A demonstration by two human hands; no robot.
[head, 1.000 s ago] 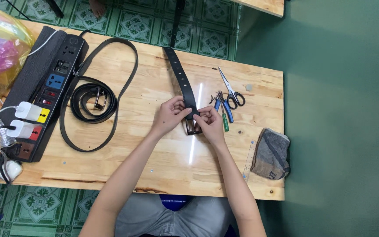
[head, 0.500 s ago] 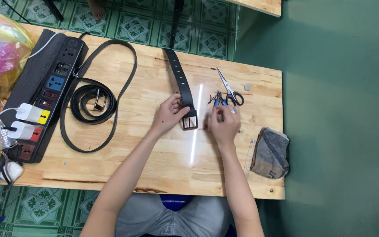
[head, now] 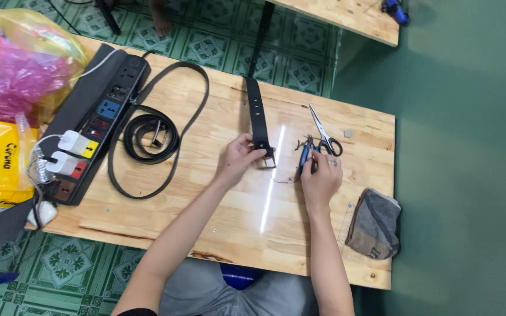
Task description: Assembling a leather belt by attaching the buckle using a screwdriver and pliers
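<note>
My left hand (head: 238, 158) pinches the buckle end of the black belt (head: 259, 120), thumb and fingers closed on the strap right where the metal buckle (head: 266, 160) lies on the wooden table (head: 218, 193). From the buckle, the strap runs straight away from me and over the table's far edge. My right hand (head: 321, 178) rests just right of the buckle, fingers curled around the blue handles of a small pair of pliers (head: 306, 155). The scissors (head: 325, 133) lie just beyond the pliers, further right of the buckle. Well to the left of the buckle a second black belt (head: 150, 131) lies coiled and looped, beside a black power strip (head: 98, 117). A folded grey cloth (head: 375, 222) sits right of the buckle, nearer me.
</note>
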